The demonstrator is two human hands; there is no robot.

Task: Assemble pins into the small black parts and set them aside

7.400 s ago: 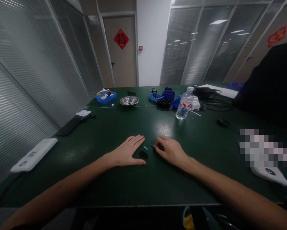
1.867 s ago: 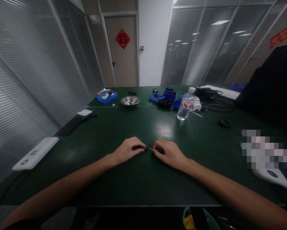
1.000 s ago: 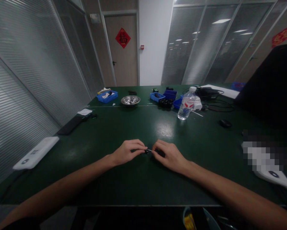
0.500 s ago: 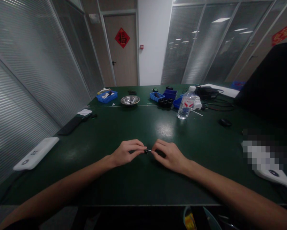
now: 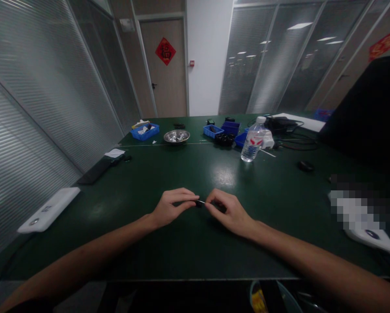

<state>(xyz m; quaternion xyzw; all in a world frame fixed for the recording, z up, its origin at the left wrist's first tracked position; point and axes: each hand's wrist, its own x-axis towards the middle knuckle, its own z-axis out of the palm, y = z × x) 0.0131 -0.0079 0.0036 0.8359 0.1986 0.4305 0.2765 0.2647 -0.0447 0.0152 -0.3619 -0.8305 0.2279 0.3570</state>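
Near the middle of the dark green table [image 5: 133, 243], my left hand [image 5: 173, 206] pinches a small black piece [image 5: 199, 203] between thumb and fingertips. Its exact kind is too small to make out. From the right, my right hand [image 5: 228, 211] pinches a thin, pale, stick-like piece [image 5: 202, 201] whose left end meets the black piece. Whether the stick is inside the black piece or only touching it, I cannot tell. Both hands are just above the tabletop, fingertips a short way apart.
A water bottle [image 5: 252, 141] stands right of centre beyond the hands. Behind are a metal bowl [image 5: 176, 141], a blue basket [image 5: 145, 134] and several blue trays [image 5: 213, 131]. A black mouse [image 5: 305, 166] lies right. White devices [image 5: 48, 211] sit at both sides.
My fingertips have shifted very slightly, and my right finger and thumb have drawn closer together on the pale stick. The stick tilts a little more. Nothing else has visibly moved.
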